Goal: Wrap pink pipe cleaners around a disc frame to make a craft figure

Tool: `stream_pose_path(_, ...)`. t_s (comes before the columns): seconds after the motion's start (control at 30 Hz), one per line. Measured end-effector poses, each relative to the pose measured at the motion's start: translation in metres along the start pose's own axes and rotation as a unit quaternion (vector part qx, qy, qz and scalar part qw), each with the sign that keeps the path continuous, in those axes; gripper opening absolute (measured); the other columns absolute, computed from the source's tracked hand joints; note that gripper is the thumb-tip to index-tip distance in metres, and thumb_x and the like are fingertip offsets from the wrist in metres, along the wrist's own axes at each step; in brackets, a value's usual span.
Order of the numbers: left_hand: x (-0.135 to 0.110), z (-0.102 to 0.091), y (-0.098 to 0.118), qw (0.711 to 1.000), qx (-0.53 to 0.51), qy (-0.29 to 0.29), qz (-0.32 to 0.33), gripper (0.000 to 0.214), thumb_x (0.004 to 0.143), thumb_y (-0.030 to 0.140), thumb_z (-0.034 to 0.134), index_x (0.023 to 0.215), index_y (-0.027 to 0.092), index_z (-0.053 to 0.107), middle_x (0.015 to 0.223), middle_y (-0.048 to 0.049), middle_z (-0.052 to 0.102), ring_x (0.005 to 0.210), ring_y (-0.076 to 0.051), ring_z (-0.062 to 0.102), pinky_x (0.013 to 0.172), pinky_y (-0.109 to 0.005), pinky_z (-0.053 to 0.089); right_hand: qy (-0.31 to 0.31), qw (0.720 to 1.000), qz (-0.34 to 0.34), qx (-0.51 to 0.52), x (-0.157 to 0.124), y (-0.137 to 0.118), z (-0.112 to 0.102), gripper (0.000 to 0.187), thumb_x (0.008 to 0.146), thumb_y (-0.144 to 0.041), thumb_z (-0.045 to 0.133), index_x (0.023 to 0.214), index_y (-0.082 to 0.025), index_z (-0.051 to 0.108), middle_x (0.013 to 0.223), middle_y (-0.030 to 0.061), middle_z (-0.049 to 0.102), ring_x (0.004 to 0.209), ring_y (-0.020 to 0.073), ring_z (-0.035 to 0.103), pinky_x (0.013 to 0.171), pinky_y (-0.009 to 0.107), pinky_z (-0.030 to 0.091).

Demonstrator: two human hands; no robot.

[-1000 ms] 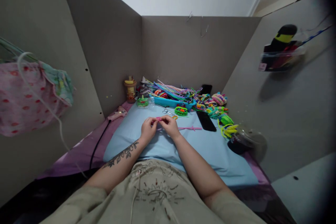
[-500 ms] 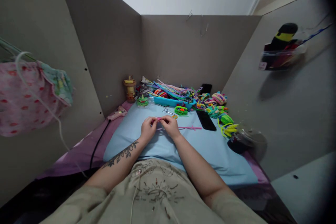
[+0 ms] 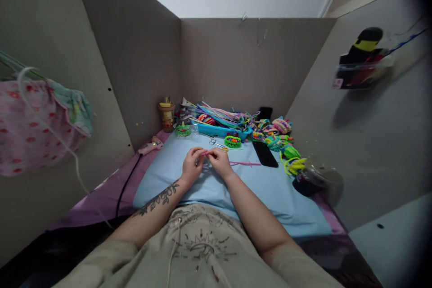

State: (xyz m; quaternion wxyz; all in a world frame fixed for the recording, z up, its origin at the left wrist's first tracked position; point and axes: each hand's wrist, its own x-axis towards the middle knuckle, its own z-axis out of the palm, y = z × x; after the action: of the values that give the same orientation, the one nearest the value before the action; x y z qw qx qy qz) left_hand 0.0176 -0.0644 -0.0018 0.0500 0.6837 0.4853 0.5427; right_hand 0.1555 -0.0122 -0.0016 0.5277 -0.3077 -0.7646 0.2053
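Between my fingertips is a pink pipe cleaner [image 3: 204, 153], small in view and partly covered by the fingers. My left hand [image 3: 192, 164] pinches its left side, fingers bent. Close beside it, my right hand [image 3: 219, 162] grips the other side, with thumb and fingers pressed together. A longer pink strand [image 3: 245, 163] runs out past my right hand toward a dark phone [image 3: 265, 154]; whether it joins the held piece is hidden. Just beyond the hands lie small scissors [image 3: 216, 143] and a green fuzzy figure [image 3: 232, 141].
A blue tray [image 3: 216, 132] heaped with colourful pipe cleaners stands at the back. Left of it are a brown-lidded jar [image 3: 167, 117] and a green figure [image 3: 183, 130]. Colourful fuzzy pieces [image 3: 275, 143] and a dark container [image 3: 305, 182] line the right. Grey panels [image 3: 243, 63] enclose the table.
My left fingers have lifted and spread slightly around the pink pipe cleaner, showing more of it. The pink strand at right has shifted slightly rightward.
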Motion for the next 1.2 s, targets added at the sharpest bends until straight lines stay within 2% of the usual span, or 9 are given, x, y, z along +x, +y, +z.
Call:
stream_pose_path(0.1, -0.002, 0.000, 0.002, 1.000, 0.018, -0.007, 0.004, 0.018, 0.086, 0.024, 0.052, 0.100, 0.022, 0.063, 0.101, -0.0068, 0.060, 0.097, -0.018, 0.056, 0.085, -0.030, 0.045, -0.011, 1.000, -0.021, -0.019, -0.002, 0.001, 0.002, 0.016, 0.076, -0.011, 0.053, 0.075, -0.019, 0.068, 0.069, 0.0028, 0.063, 0.068, 0.0162, 0.058, 0.065, 0.027, 0.046)
stream_pose_path(0.2, -0.002, 0.001, 0.002, 0.999, 0.042, 0.010, -0.018, 0.013, 0.085, 0.030, 0.053, 0.088, 0.019, 0.060, 0.083, -0.0042, 0.058, 0.081, -0.017, 0.055, 0.074, -0.029, 0.044, -0.019, 0.998, -0.044, -0.041, -0.004, 0.002, 0.004, 0.017, 0.076, -0.010, 0.052, 0.075, -0.019, 0.066, 0.070, 0.0033, 0.063, 0.069, 0.0167, 0.057, 0.066, 0.028, 0.045)
stream_pose_path(0.3, -0.002, 0.003, 0.002, 0.998, 0.057, 0.008, -0.033, 0.021, 0.087, 0.033, 0.050, 0.072, 0.019, 0.054, 0.069, -0.0005, 0.053, 0.067, -0.015, 0.050, 0.065, -0.026, 0.040, -0.034, 0.995, -0.070, -0.063, -0.005, 0.003, 0.005, 0.017, 0.076, -0.009, 0.051, 0.074, -0.019, 0.065, 0.070, 0.0034, 0.063, 0.071, 0.0178, 0.057, 0.070, 0.029, 0.044)
stream_pose_path(0.4, -0.001, 0.003, 0.002, 0.998, 0.060, -0.006, -0.035, 0.026, 0.087, 0.034, 0.048, 0.065, 0.020, 0.051, 0.064, 0.0004, 0.051, 0.063, -0.014, 0.048, 0.061, -0.025, 0.037, -0.045, 0.992, -0.088, -0.085, -0.006, 0.003, 0.005, 0.017, 0.075, -0.008, 0.051, 0.073, -0.019, 0.063, 0.070, 0.0038, 0.062, 0.073, 0.0188, 0.056, 0.071, 0.030, 0.044)
stream_pose_path(0.67, 0.000, 0.003, 0.002, 0.998, 0.037, -0.019, -0.054, 0.026, 0.088, 0.034, 0.046, 0.067, 0.020, 0.050, 0.065, 0.0006, 0.050, 0.063, -0.014, 0.046, 0.061, -0.026, 0.035, -0.040, 0.988, -0.105, -0.106, -0.005, 0.003, 0.005, 0.017, 0.079, -0.010, 0.049, 0.077, -0.019, 0.062, 0.074, 0.0048, 0.062, 0.074, 0.0195, 0.055, 0.073, 0.031, 0.044)
stream_pose_path(0.93, 0.003, 0.004, -0.001, 0.996, -0.039, -0.027, -0.079, 0.024, 0.087, 0.031, 0.045, 0.069, 0.019, 0.054, 0.065, 0.0006, 0.052, 0.064, -0.014, 0.048, 0.063, -0.025, 0.038, -0.026, 0.990, -0.099, -0.094, -0.004, 0.000, 0.004, 0.016, 0.082, -0.013, 0.050, 0.078, -0.020, 0.064, 0.075, 0.0046, 0.064, 0.075, 0.0189, 0.057, 0.073, 0.031, 0.046)
stream_pose_path(1.2, 0.007, 0.006, -0.013, 0.988, -0.112, -0.037, -0.103, 0.031, 0.085, 0.040, 0.046, 0.065, 0.017, 0.055, 0.060, 0.0013, 0.054, 0.059, -0.013, 0.050, 0.057, -0.023, 0.042, -0.018, 0.994, -0.087, -0.071, -0.002, -0.001, 0.003, 0.016, 0.083, -0.014, 0.051, 0.077, -0.020, 0.065, 0.072, 0.0035, 0.064, 0.072, 0.0173, 0.059, 0.069, 0.029, 0.047)
